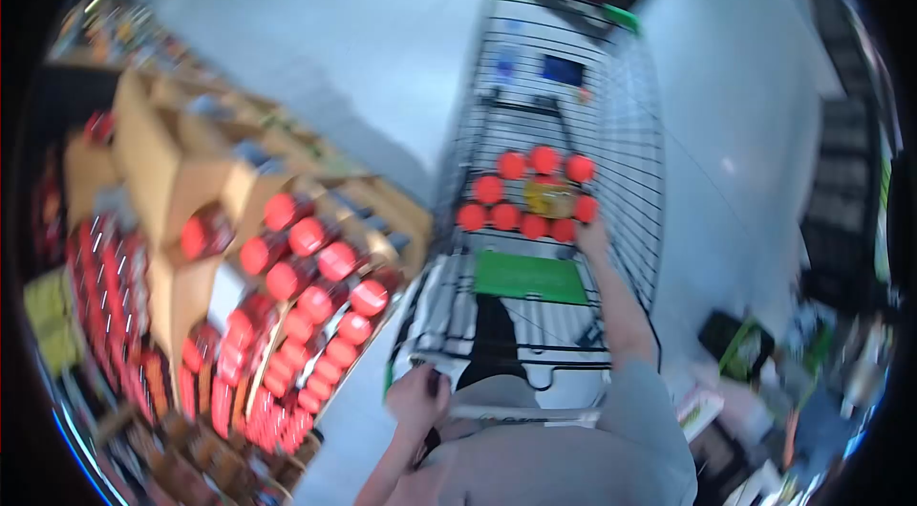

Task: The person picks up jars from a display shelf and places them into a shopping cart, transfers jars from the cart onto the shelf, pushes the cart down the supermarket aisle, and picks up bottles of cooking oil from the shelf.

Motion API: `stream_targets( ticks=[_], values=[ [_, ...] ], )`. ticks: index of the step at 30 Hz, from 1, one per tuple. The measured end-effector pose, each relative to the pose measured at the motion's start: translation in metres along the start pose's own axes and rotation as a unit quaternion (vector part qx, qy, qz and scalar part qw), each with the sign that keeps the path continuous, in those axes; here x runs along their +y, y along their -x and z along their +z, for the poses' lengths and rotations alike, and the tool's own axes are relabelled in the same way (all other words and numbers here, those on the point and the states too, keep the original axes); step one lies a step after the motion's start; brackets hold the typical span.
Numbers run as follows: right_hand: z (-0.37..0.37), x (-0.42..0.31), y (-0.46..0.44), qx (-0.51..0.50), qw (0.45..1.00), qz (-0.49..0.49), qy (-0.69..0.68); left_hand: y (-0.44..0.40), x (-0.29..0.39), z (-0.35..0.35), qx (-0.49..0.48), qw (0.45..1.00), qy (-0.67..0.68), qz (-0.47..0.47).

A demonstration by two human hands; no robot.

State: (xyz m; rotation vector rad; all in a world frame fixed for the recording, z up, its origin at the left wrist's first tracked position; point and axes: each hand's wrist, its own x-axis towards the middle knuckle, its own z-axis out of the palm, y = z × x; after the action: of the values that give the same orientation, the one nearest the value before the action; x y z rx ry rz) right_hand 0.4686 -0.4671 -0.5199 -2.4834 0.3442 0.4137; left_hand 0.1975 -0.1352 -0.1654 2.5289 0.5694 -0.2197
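A wire shopping cart (pixel 626 114) with green corners stands in front of me. Inside it are several red-lidded jars (pixel 544 160) around a yellowish item (pixel 549 199), with a green panel (pixel 530 277) nearer to me. My right hand (pixel 592 236) reaches into the cart, its fingers at a red-lidded jar (pixel 585 209) on the right of the group; the fingers are blurred and their grip is unclear. My left hand (pixel 418 395) is closed round the cart handle (pixel 435 382) at its left end.
Wooden shelving (pixel 148 143) on the left holds rows of red-lidded jars (pixel 308 236). A dark blue item (pixel 564 70) lies at the cart's far end. Mixed goods (pixel 735 345) are at the lower right, and pale floor (pixel 334 19) runs on both sides of the cart.
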Motion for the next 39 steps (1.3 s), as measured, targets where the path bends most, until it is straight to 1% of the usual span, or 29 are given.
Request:
stream_targets(
  ticks=[1,2,3,4,5,6,7,8,9,11,12,13,15,17,18,19,20,21,23,24,26,27,28,31,34,37,39],
  values=[
    [-0.007,-0.003,0.009,-0.001,0.999,-0.002,0.035,0.000,0.001,-0.004,-0.012,1.000,0.009,-0.020],
    [0.010,0.041,-0.005,-0.039,0.987,-0.087,0.130,0.002,-0.002,-0.006,0.002,1.000,0.029,-0.006],
    [-0.006,0.024,0.001,-0.063,0.998,-0.024,0.022,0.006,-0.006,-0.006,-0.008,1.000,0.009,-0.007],
    [-0.025,0.005,0.006,-0.071,0.993,0.044,-0.085,0.002,0.003,-0.018,0.037,0.999,0.035,0.007],
    [-0.030,0.002,0.014,-0.029,0.981,0.074,-0.178,0.004,0.000,-0.020,0.061,0.997,0.046,0.024],
    [-0.047,-0.020,0.029,-0.006,0.978,0.047,-0.201,0.009,-0.008,-0.014,0.074,0.995,0.051,0.040],
    [-0.070,-0.055,0.045,0.001,0.967,0.034,-0.254,0.010,-0.011,-0.014,0.057,0.995,0.068,0.045],
    [-0.079,-0.074,0.054,0.013,0.955,-0.001,-0.295,0.013,-0.011,-0.025,0.025,0.994,0.084,0.061],
    [-0.087,-0.089,0.061,0.028,0.941,-0.032,-0.335,0.018,-0.018,-0.027,0.039,0.985,0.138,0.091],
    [-0.124,-0.178,0.119,0.036,0.943,-0.091,-0.318,0.031,-0.036,-0.026,0.060,0.954,0.244,0.162],
    [-0.126,-0.194,0.129,0.043,0.941,-0.135,-0.308,0.039,-0.046,-0.032,0.057,0.947,0.255,0.188],
    [-0.128,-0.230,0.159,0.051,0.927,-0.190,-0.319,0.049,-0.055,-0.045,-0.002,0.943,0.287,0.168],
    [-0.122,-0.294,0.223,0.041,0.918,-0.232,-0.318,0.071,-0.077,-0.075,-0.002,0.939,0.292,0.180],
    [-0.086,-0.337,0.282,0.043,0.890,-0.319,-0.322,0.098,-0.111,-0.100,-0.022,0.956,0.244,0.161],
    [-0.068,-0.364,0.317,0.010,0.887,-0.325,-0.327,0.112,-0.136,-0.099,0.002,0.955,0.241,0.171],
    [-0.046,-0.389,0.353,-0.024,0.884,-0.328,-0.332,0.124,-0.160,-0.099,-0.009,0.965,0.216,0.151],
    [-0.018,-0.410,0.384,-0.057,0.864,-0.360,-0.346,0.139,-0.183,-0.101,-0.007,0.972,0.204,0.121],
    [0.001,-0.436,0.421,-0.111,0.861,-0.375,-0.326,0.156,-0.204,-0.106,0.014,0.974,0.203,0.103],
    [0.047,-0.477,0.471,-0.195,0.838,-0.431,-0.270,0.186,-0.246,-0.108,0.022,0.983,0.169,0.068],
    [0.075,-0.492,0.484,-0.201,0.827,-0.472,-0.231,0.204,-0.260,-0.118,0.028,0.985,0.165,0.045],
    [0.095,-0.541,0.529,-0.246,0.799,-0.524,-0.162,0.238,-0.287,-0.124,0.062,0.978,0.201,-0.004],
    [0.124,-0.558,0.532,-0.216,0.776,-0.577,-0.140,0.254,-0.300,-0.125,0.079,0.972,0.218,-0.028],
    [0.140,-0.579,0.542,-0.208,0.760,-0.605,-0.110,0.267,-0.312,-0.126,0.098,0.968,0.227,-0.046],
    [0.186,-0.635,0.563,-0.216,0.755,-0.615,-0.079,0.303,-0.336,-0.121,0.151,0.950,0.255,-0.100],
    [0.219,-0.673,0.573,-0.219,0.757,-0.614,-0.037,0.324,-0.344,-0.114,0.210,0.930,0.264,-0.147],
    [0.239,-0.689,0.571,-0.252,0.755,-0.605,0.010,0.333,-0.334,-0.120,0.230,0.920,0.258,-0.187],
    [0.247,-0.688,0.572,-0.274,0.751,-0.600,-0.042,0.335,-0.325,-0.124,0.240,0.905,0.292,-0.195]
  ],
)
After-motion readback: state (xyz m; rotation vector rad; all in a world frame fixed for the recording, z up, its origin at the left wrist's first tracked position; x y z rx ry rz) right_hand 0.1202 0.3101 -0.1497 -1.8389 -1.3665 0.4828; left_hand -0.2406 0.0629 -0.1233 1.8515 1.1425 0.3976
